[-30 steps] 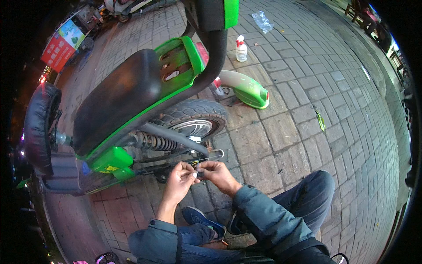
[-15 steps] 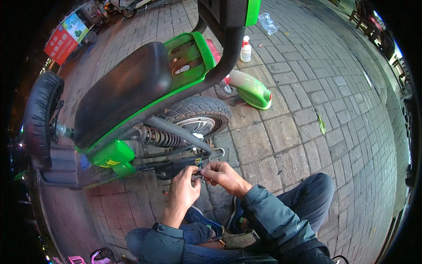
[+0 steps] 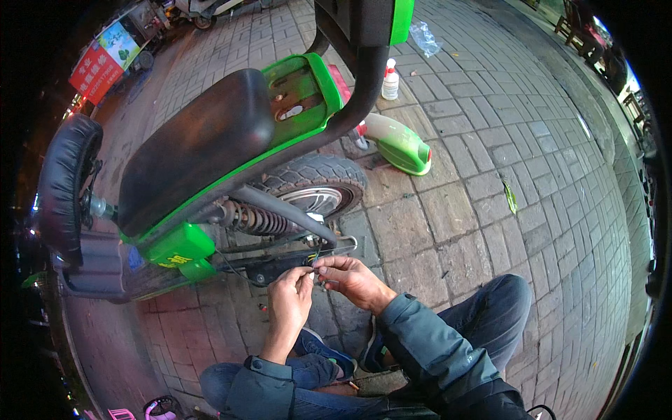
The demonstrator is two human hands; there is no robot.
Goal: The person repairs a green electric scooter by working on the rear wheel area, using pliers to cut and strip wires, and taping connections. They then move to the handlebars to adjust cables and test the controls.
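A green and black electric scooter (image 3: 196,140) stands tilted in front of me, its rear wheel (image 3: 325,185) and coil-spring shock absorber (image 3: 264,222) showing. Thin wires (image 3: 311,259), some yellow, come out by the end of a dark casing (image 3: 269,271) below the wheel. My left hand (image 3: 287,302) pinches a thin dark wire between thumb and fingers. Right beside it, fingertips nearly touching, my right hand (image 3: 357,285) pinches at the same wire. The exact spot gripped is small and partly hidden by my fingers.
On the paving beyond the wheel lie a green and white scooter fender (image 3: 402,145), a white bottle with a red cap (image 3: 390,80) and a clear plastic bag (image 3: 425,38). My knees and shoes (image 3: 325,353) are close below my hands. A red sign (image 3: 98,70) stands far left.
Both hands have shifted slightly; the left one has turned and moved a little left, its fingertips straighter. My right fingers have risen a bit and opened out somewhat. The scooter has not moved.
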